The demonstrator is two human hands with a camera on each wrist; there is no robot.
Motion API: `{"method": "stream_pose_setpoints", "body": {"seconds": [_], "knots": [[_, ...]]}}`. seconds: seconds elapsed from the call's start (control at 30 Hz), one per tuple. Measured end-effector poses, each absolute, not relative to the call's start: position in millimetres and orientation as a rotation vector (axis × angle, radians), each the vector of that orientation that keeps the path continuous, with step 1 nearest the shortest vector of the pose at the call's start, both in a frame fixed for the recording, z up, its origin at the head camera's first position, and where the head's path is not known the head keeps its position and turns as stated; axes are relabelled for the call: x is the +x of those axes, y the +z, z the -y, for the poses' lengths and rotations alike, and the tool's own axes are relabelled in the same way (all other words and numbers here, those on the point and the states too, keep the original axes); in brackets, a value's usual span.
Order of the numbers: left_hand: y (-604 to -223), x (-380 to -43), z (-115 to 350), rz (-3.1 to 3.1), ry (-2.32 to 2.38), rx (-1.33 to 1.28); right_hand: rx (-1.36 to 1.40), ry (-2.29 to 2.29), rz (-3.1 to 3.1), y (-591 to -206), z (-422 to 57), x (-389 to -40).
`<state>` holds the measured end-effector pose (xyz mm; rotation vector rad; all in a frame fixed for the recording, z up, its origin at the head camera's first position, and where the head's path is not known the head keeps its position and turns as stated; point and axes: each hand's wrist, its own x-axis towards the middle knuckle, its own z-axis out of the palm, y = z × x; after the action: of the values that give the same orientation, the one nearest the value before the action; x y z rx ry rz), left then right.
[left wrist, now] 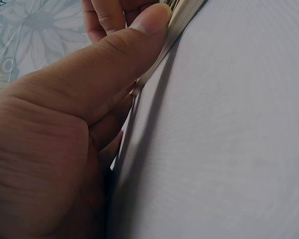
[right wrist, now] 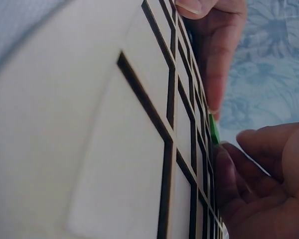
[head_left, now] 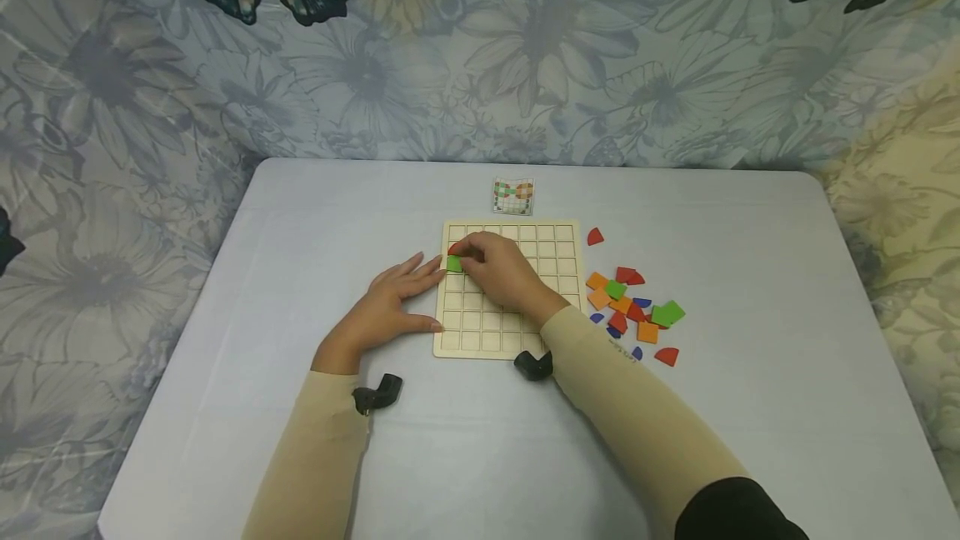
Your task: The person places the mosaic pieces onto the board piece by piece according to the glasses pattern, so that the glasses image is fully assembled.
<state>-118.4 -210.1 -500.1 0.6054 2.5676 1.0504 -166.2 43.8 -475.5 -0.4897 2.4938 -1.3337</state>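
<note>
A pale wooden grid board (head_left: 513, 353) lies on the table. My left hand (head_left: 384, 307) rests at its left side, fingers spread, the thumb touching the edge; the left wrist view shows that thumb (left wrist: 114, 59) on the rim. My right hand (head_left: 501, 269) reaches over the board and pinches a green square (head_left: 453, 264) by its right side at the left column. Just above the green square lies a red quarter-round piece (head_left: 453, 247), partly hidden by my right fingers. In the right wrist view the green square (right wrist: 214, 129) stands slightly proud of the grid, by the fingertips.
Right of the board lie several loose flat pieces: red (head_left: 666, 356), orange (head_left: 647, 332), green (head_left: 667, 313) and blue (head_left: 637, 352). A single red piece (head_left: 595, 237) sits farther back. Behind the board is a small pattern card (head_left: 513, 196). A flowered cloth (head_left: 540, 48) hangs behind the table.
</note>
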Motion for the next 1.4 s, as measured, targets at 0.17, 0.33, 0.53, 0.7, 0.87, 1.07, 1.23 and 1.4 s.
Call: {"method": "stream_pose_setpoints", "body": {"seconds": [0.17,0.33,0.53,0.7,0.87,1.07,1.23,1.4], "knots": [[-501.0,-118.5,210.5,-2.564,1.06,0.601,-0.512,-1.314,-2.492,-473.2,-45.3,-165.6],[-499.9,-118.7,209.9,-2.565,1.059,0.607,-0.523,-1.335,-2.478,-472.1,-46.7,-164.6],[-499.5,-118.6,210.2,-2.571,1.05,0.626,-0.528,-1.352,-2.466,-472.4,-47.3,-164.0],[-498.3,-118.5,210.1,-2.57,1.044,0.635,-0.534,-1.354,-2.453,-472.5,-47.7,-164.4],[-497.9,-118.7,210.2,-2.571,1.034,0.638,-0.529,-1.358,-2.433,-470.9,-48.8,-164.4],[-496.9,-118.5,210.1,-2.575,1.036,0.625,-0.57,-1.327,-2.412,-470.9,-48.3,-165.0],[-495.9,-118.3,209.1,-2.568,1.039,0.616,-0.587,-1.294,-2.41,-471.0,-48.1,-165.1],[-495.3,-117.5,208.5,-2.558,1.06,0.562,-0.661,-1.249,-2.403,-472.4,-48.9,-166.1]]}}
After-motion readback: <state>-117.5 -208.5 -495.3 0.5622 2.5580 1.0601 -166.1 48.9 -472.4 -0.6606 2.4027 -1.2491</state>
